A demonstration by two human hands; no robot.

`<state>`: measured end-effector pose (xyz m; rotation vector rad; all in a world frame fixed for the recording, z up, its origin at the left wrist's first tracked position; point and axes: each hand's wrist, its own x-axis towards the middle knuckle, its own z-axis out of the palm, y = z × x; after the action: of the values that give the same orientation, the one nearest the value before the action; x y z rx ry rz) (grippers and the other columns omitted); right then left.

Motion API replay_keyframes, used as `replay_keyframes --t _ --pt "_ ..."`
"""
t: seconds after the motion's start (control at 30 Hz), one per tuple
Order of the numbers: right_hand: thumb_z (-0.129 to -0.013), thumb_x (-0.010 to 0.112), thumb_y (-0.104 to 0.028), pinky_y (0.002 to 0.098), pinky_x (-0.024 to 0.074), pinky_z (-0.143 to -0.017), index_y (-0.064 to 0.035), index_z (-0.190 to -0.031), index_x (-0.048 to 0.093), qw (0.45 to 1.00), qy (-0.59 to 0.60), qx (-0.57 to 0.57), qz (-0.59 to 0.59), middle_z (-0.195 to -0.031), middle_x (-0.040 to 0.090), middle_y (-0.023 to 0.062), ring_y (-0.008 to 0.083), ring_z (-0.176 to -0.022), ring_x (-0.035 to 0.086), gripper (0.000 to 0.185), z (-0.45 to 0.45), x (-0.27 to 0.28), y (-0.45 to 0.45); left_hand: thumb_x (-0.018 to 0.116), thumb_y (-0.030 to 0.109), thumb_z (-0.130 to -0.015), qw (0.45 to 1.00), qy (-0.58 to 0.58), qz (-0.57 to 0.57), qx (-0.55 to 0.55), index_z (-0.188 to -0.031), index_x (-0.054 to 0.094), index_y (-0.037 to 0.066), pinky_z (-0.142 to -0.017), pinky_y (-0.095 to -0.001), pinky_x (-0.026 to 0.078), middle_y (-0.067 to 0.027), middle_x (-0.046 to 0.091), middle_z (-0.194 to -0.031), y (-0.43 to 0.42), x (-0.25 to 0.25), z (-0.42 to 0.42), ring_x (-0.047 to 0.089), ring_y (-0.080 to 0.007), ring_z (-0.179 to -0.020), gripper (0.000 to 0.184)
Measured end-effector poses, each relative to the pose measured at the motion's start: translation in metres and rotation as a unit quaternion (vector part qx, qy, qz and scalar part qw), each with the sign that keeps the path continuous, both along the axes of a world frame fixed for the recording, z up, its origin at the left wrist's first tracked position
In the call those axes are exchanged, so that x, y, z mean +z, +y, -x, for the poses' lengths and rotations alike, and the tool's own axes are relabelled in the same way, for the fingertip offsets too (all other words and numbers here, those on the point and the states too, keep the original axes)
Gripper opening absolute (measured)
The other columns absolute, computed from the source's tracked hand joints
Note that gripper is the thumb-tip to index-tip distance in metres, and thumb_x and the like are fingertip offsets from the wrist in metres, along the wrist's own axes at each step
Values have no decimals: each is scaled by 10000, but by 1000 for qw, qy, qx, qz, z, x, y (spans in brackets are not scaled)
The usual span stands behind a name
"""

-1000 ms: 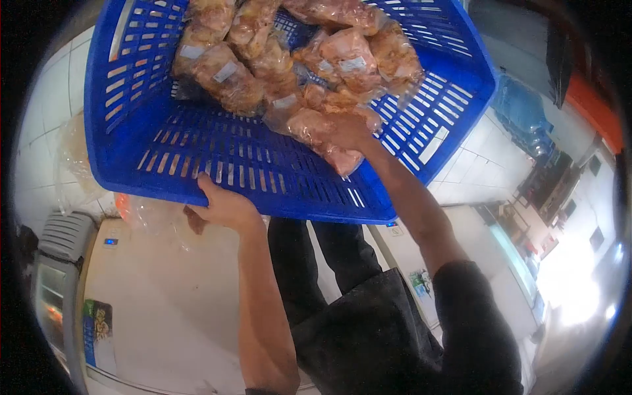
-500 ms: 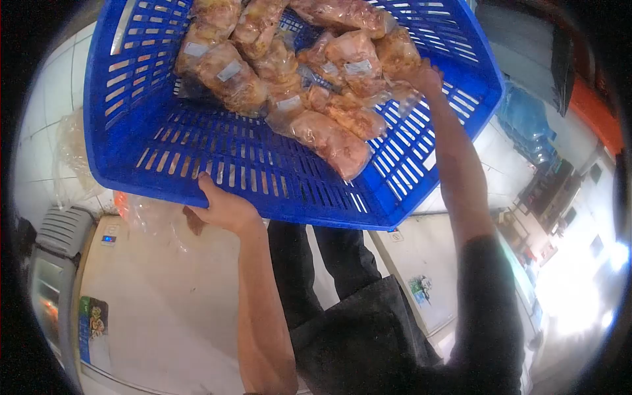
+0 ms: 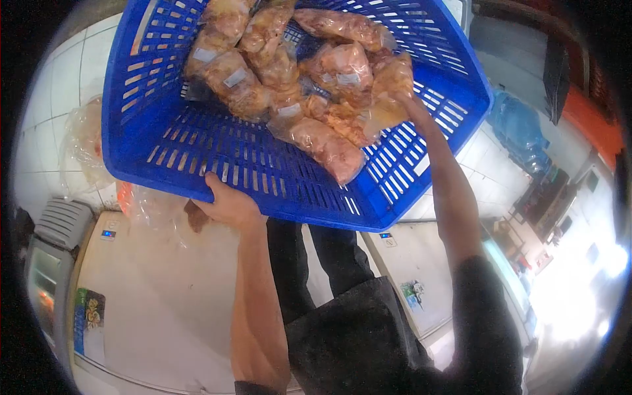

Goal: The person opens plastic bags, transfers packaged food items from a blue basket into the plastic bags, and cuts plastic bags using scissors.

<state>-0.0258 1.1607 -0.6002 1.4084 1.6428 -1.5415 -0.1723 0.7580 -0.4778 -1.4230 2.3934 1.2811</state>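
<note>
A blue slatted plastic basket (image 3: 316, 214), tilted towards me, holds several clear plastic bags of pinkish-orange meat (image 3: 326, 148), some with white labels. My left hand (image 3: 230, 205) grips the basket's near rim, thumb over the edge on the inside and fingers underneath, out of sight. Inside the basket, my right hand (image 3: 407, 105) is closed on a bag of meat (image 3: 394, 74) at the right side of the pile; its fingertips are partly hidden against the bag.
White chest freezers (image 3: 158, 283) stand below, either side of my legs. Clear plastic bags (image 3: 85, 141) hang at the left, above a grey appliance (image 3: 56, 237). Blue water bottles (image 3: 520, 131) are at the right. A tiled wall and a bright opening lie beyond.
My right hand has moved left within the basket, and the bag at it has shifted left and now stands more upright. My left hand keeps its hold on the rim.
</note>
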Motion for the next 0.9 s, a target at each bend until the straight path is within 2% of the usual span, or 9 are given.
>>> replay_keyframes --t 0.07,0.1,0.17,0.27,0.43,0.53,0.67,0.77,0.9 --pt "-949 570 -360 376 491 -987 -31 -1374 484 978 71 -145 133 -1255 625 105 238 -1147 615 544 -9 29 -22 570 247 -920 1000 -22 22 -6 -1270 520 -78 -861 -397 506 -230 598 -1180 0 -1 0 604 -305 -968 480" --pt "-969 527 -346 382 484 -1001 -27 -1372 481 978 114 -123 127 -1283 605 112 233 -1163 603 516 -26 24 -28 569 250 -920 1000 0 10 -14 -1261 525 -79 -859 -400 506 -232 599 -1176 -2 -5 -2 604 -309 -968 476" --pt "-971 493 -378 389 477 -1014 -11 -1377 454 950 112 -212 200 -1317 578 130 238 -1179 590 548 -28 58 -53 568 256 -920 999 33 -14 -35 -1243 535 -81 -854 -405 506 -236 602 -1168 -10 -13 -9 603 -316 -966 468" --pt "-946 509 -429 395 464 -1029 -7 -1384 434 941 151 -195 232 -1333 566 142 251 -1196 580 613 -19 95 -85 571 277 -918 998 -8 51 -27 -1201 557 -84 -857 -408 508 -241 604 -1157 -12 -19 -10 605 -324 -964 459" --pt "-746 712 -464 398 436 -1062 -12 -1450 367 921 138 -180 316 -1366 543 128 272 -1224 559 905 5 134 -112 571 304 -916 999 13 30 -18 -1175 571 -90 -880 -414 497 -249 608 -1159 -4 -12 -5 608 -335 -987 471" --pt "-811 702 -378 399 453 -1036 3 -1385 453 849 224 -212 430 -1321 579 131 266 -1186 582 733 3 134 -116 574 324 -913 999 4 39 -16 -1201 566 -86 -896 -422 490 -252 615 -1156 -7 -15 -7 612 -348 -998 501" --pt "-831 668 -352 396 466 -1012 -1 -1379 461 813 235 -256 466 -1305 586 133 262 -1165 590 683 -4 135 -116 573 357 -912 996 -55 61 -22 -1246 549 -75 -909 -432 482 -251 621 -1153 -10 -13 -7 611 -363 -1000 546" --pt "-876 611 -280 382 475 -995 -1 -1360 484 867 211 -241 383 -1267 601 130 252 -1162 588 573 -16 140 -113 586 319 -921 999 -38 -5 0 -1255 546 -68 -919 -426 477 -249 617 -1184 -5 -4 -2 610 -354 -1025 513" --pt "-904 612 -238 345 470 -967 -7 -1348 509 981 110 -128 95 -1209 620 120 210 -1127 590 511 5 169 -113 620 215 -929 998 59 9 -17 -1317 490 -86 -989 -416 439 -246 592 -1270 -10 -18 -8 591 -353 -1121 508"
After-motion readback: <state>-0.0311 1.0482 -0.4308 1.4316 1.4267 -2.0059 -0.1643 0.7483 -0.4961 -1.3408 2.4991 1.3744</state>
